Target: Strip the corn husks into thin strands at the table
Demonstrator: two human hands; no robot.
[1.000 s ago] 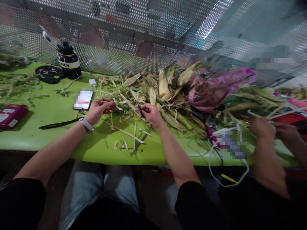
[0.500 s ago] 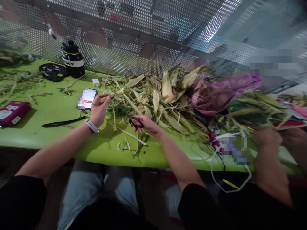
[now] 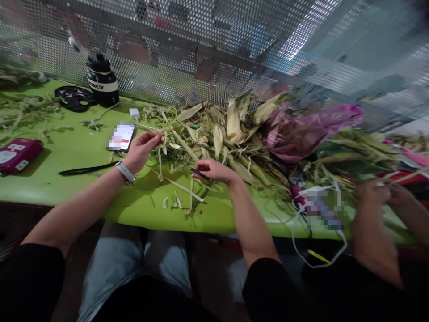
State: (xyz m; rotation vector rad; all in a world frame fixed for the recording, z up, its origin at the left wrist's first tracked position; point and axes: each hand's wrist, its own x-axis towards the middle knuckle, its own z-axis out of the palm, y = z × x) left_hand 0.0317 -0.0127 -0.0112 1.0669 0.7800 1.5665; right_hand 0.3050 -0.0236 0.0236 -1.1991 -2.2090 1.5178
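Note:
My left hand point(image 3: 141, 148), with a pale watch band on the wrist, is raised over the left end of the husk pile. Its thumb and fingers pinch a small pale piece of corn husk point(image 3: 164, 141). My right hand point(image 3: 216, 171) is closed round dark scissors point(image 3: 200, 173), whose thin tips point left, apart from the left hand. Between and behind my hands spreads a heap of dry corn husks point(image 3: 217, 138), with thin green stalks at its left. Cut husk strips point(image 3: 182, 188) lie on the green tabletop point(image 3: 134, 205) in front.
A phone point(image 3: 122, 136), a black strap point(image 3: 85, 170) and a maroon box point(image 3: 20, 154) lie left. A black bottle point(image 3: 102, 82) stands behind them. On the right are a pink plastic bag point(image 3: 291, 134), white cable point(image 3: 295, 241) and another person's hands point(image 3: 375, 194).
My right hand first lowered toward me, and the scissors turned in its grip. My left hand rose with the husk piece, then shifted slightly right. The view moved a little.

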